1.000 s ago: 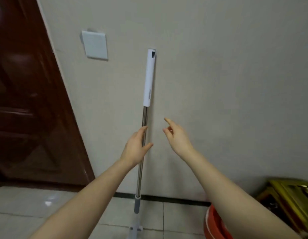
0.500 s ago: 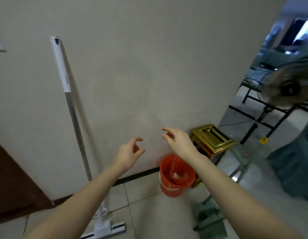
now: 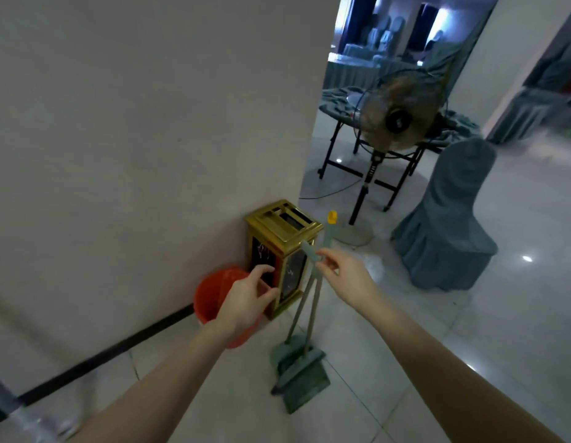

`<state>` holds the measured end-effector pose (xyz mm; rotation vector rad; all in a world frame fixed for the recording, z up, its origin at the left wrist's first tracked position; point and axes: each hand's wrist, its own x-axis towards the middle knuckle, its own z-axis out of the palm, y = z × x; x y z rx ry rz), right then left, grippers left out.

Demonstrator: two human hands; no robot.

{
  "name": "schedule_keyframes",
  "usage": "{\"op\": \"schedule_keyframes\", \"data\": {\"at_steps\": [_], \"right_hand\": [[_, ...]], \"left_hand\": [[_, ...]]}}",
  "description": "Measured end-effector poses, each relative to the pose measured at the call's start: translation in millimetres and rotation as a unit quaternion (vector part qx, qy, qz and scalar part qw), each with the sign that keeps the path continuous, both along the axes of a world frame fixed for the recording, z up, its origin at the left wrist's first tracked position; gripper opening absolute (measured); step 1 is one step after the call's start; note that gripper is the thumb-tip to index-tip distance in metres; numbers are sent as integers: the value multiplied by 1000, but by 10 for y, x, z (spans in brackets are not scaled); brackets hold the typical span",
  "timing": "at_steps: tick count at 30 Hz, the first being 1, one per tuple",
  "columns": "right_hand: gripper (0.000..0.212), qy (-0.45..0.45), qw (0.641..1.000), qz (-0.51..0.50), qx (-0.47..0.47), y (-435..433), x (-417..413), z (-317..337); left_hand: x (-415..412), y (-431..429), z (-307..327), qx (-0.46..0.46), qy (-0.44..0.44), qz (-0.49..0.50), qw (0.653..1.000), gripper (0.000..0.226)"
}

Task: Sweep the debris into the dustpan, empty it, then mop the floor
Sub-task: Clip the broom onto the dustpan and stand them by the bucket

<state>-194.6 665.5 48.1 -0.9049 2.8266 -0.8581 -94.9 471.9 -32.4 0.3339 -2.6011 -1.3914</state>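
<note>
- Bucket (image 3: 210, 295) sits at 9 o'clock of the bin (image 3: 285, 231). Your left hand (image 3: 246, 303) hovers there, loosely curled and empty.
- Dustpan (image 3: 301, 377) and broom (image 3: 285, 350) stand at 6 o'clock of the bin.
- Your right hand (image 3: 346, 273) is half-open at a handle (image 3: 309, 253); can't tell if it grips.
- Step: fetching the sweeping tools. Next: close firmly, then lift.

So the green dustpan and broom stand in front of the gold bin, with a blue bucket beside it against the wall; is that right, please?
Not quite: the head view shows the bucket is orange-red, not blue. The rest holds.
</note>
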Motion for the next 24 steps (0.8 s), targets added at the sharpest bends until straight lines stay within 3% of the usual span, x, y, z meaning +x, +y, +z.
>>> {"op": "schedule_keyframes", "data": {"at_steps": [8, 19, 24], "right_hand": [[32, -42, 996, -61, -42, 477, -775, -349], [57, -99, 973, -170, -123, -204, -1867, -830], [37, -133, 960, -187, -160, -454, -2099, -1045]], "left_hand": [[-936, 554, -246, 36, -40, -33, 998, 61], [-2342, 381, -984, 38, -123, -59, 990, 70], [-2775, 388, -1187, 83, -137, -73, 984, 68]]}}
